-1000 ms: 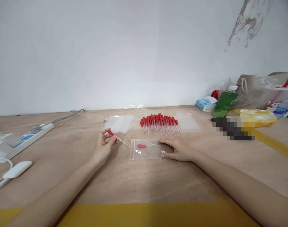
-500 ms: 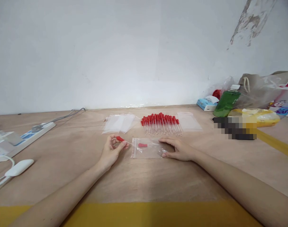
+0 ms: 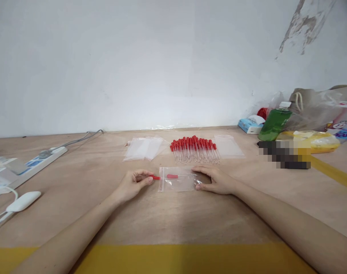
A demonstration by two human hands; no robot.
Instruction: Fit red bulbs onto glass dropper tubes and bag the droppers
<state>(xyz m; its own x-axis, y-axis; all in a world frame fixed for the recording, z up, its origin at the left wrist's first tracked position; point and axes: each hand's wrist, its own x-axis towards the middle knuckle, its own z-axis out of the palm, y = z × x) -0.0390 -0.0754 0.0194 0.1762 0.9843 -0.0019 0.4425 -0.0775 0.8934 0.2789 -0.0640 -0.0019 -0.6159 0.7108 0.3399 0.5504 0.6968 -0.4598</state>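
Observation:
Between my hands a clear zip bag (image 3: 179,185) lies on the table, its zip end facing left. One dropper with a red bulb (image 3: 172,176) is inside it. My left hand (image 3: 136,184) pinches a second dropper by its red bulb (image 3: 155,177) at the bag's mouth; its thin stem reaches into the bag. My right hand (image 3: 216,180) grips the bag's right end between thumb and fingers. Behind the bag lies a row of several red-bulbed droppers (image 3: 193,146), stems toward me.
A stack of zip bags (image 3: 143,148) lies behind left, another zip bag (image 3: 229,146) behind right. At left are a power strip (image 3: 39,167) and a white plug-like device (image 3: 23,201). A green bottle (image 3: 274,121), tissue pack (image 3: 250,125) and yellow packet (image 3: 316,140) stand at right.
My left hand has moved the dropper right and slid its stem into the bag; the bulb is now level with the bag's mouth. My right hand stays on the bag.

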